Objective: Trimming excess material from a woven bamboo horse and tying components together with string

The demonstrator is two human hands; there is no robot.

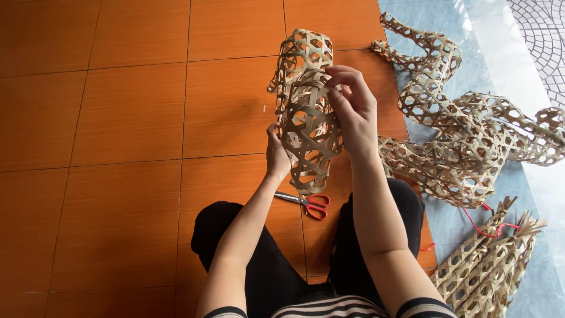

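The floor (118, 118) is spreading out in big orange tiles, giving way on the right to a pale grey-blue strip of stone. Lying across that boundary is a long tangled heap of open-weave bamboo pieces (465, 141), looping and sagging over itself, and nearer the lower right corner a bundle of narrower woven sleeves (488, 265) is resting with loose strip ends fanning out and a red cord trailing by it.

The person is sitting on the floor with legs in black trousers stretched forward, holding up a woven bamboo tube (307, 112) between the knees and the far tiles. Its long axis is running away from the person, almost straight up the view with a slight lean to the left at the far end; the near end is pointing down toward the lap. It is pale straw colour, made of flat strips crossing into a hexagonal lattice full of gaps.

The right hand (353, 112) is wrapping over the upper right side, fingers curled tight and pinching a strip at the weave. The left hand (276, 156) is cupping the tube from below on the left, fingers closed against its wall.

Red-handled scissors (309, 203) are lying on the tile just under the tube's near end.
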